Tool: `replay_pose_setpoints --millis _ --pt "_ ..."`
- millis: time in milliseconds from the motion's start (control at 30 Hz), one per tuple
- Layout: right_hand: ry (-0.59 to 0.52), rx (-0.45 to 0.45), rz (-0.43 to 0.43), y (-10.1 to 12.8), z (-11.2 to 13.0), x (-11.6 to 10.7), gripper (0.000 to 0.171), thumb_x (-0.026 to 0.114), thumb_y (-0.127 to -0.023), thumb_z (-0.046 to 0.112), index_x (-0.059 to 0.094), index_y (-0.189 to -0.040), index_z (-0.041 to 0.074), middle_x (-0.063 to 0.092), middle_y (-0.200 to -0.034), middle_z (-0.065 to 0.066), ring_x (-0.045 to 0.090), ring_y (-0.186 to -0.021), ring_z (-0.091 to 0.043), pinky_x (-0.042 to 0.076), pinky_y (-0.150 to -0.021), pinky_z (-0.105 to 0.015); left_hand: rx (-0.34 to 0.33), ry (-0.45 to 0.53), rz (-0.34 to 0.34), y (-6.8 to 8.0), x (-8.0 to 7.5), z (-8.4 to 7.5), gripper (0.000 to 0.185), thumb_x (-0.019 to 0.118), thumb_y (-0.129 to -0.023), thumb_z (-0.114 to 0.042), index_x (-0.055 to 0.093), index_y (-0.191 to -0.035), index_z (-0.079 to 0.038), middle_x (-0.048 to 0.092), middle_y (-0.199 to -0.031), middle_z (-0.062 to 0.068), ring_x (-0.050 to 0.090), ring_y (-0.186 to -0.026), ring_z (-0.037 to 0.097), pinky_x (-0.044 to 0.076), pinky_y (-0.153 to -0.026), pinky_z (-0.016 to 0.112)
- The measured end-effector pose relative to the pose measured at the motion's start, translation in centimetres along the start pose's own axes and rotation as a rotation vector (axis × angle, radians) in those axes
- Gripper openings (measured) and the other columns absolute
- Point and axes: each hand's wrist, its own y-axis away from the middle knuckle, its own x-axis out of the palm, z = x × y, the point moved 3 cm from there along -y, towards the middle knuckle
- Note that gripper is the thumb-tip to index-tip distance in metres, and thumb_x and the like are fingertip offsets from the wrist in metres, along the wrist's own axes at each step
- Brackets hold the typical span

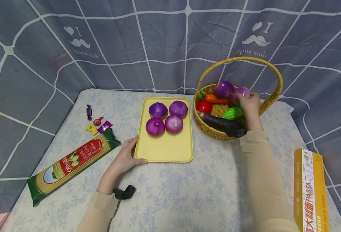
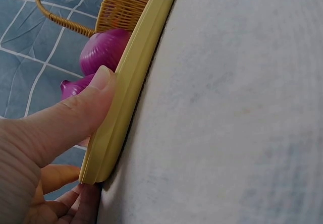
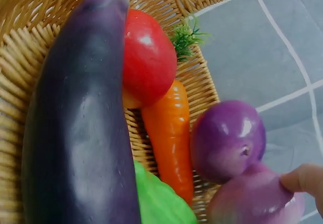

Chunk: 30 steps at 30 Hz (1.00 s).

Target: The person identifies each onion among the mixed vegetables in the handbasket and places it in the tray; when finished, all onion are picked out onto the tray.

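Observation:
A yellow tray [image 1: 167,149] lies mid-table with several purple onions [image 1: 165,117] on its far half. My left hand [image 1: 135,150] grips the tray's near left corner; in the left wrist view the thumb [image 2: 98,100] lies along the rim [image 2: 136,67] and the fingers curl beneath. My right hand [image 1: 245,98] reaches into the wicker basket [image 1: 214,132] and holds a pale purple onion [image 1: 242,91], with one fingertip [image 3: 303,178] on that onion [image 3: 252,201]. Beside it sits a darker purple onion [image 1: 224,88] [image 3: 227,138].
The basket also holds a carrot [image 1: 216,99], tomato [image 1: 204,106], green gourd [image 1: 232,112] and eggplant [image 1: 218,121]; its tall handle [image 1: 243,59] arches overhead. A spaghetti bag [image 1: 71,164] and candies [image 1: 96,124] lie left. A yellow pasta box [image 1: 311,190] stands at the near right.

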Motion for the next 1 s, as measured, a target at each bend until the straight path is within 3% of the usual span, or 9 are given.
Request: replay_pose_setpoints --millis 300,433,533,633,867,1000 --pt "-0.026 -0.044 -0.003 2.2 1.3 -0.8 0.075 0.051 -0.092 0.045 0.030 -0.150 0.003 0.039 -0.150 -0.019 0.041 -0.135 -0.027 0.039 -0.112 -0.035 0.019 -0.020 -0.003 0.0 -0.2 -0.3 0.111 0.086 -0.077 -0.025 0.014 -0.157 0.001 0.021 -0.154 0.027 0.029 -0.142 0.043 0.027 -0.117 0.057" --pt "-0.113 -0.073 0.049 3.9 1.5 -0.5 0.076 0.054 -0.093 0.043 0.026 -0.152 0.004 0.038 -0.149 -0.018 0.045 -0.132 -0.025 0.047 -0.105 -0.030 0.021 -0.029 -0.004 -0.1 -0.1 -0.3 0.111 0.086 -0.077 -0.025 0.015 -0.156 0.001 0.021 -0.153 0.027 0.029 -0.142 0.043 0.027 -0.117 0.057" --pt "-0.153 -0.121 0.083 5.4 1.4 0.0 0.076 0.056 -0.093 0.044 0.028 -0.152 0.004 0.042 -0.146 -0.019 0.049 -0.128 -0.023 0.051 -0.096 -0.025 0.021 -0.024 -0.002 -0.1 -0.1 -0.3 0.111 0.086 -0.076 -0.025 0.014 -0.156 0.001 0.021 -0.153 0.028 0.029 -0.142 0.043 0.026 -0.117 0.057" --pt "-0.146 -0.196 0.107 7.1 1.1 0.7 0.073 0.059 -0.093 0.045 0.034 -0.150 0.006 0.047 -0.143 -0.016 0.049 -0.124 -0.021 0.047 -0.091 -0.022 0.022 -0.019 0.001 -0.1 0.0 -0.2 0.111 0.086 -0.076 -0.024 0.014 -0.157 0.001 0.020 -0.153 0.028 0.029 -0.142 0.044 0.026 -0.117 0.057" --pt "-0.157 -0.303 0.291 10.8 0.4 3.5 0.069 0.064 -0.093 0.042 0.038 -0.148 0.008 0.052 -0.141 -0.013 0.051 -0.128 -0.025 0.043 -0.108 -0.038 0.029 -0.018 0.000 0.0 0.0 -0.1 0.111 0.086 -0.077 -0.024 0.013 -0.157 0.001 0.020 -0.153 0.028 0.029 -0.142 0.043 0.027 -0.116 0.057" --pt "-0.179 -0.340 0.377 12.6 0.2 5.5 0.064 0.068 -0.093 0.033 0.042 -0.145 0.007 0.054 -0.139 -0.014 0.054 -0.126 -0.026 0.047 -0.104 -0.036 0.037 -0.019 -0.002 0.0 0.0 -0.1 0.111 0.086 -0.077 -0.024 0.014 -0.156 0.002 0.020 -0.153 0.029 0.029 -0.142 0.044 0.027 -0.116 0.057"
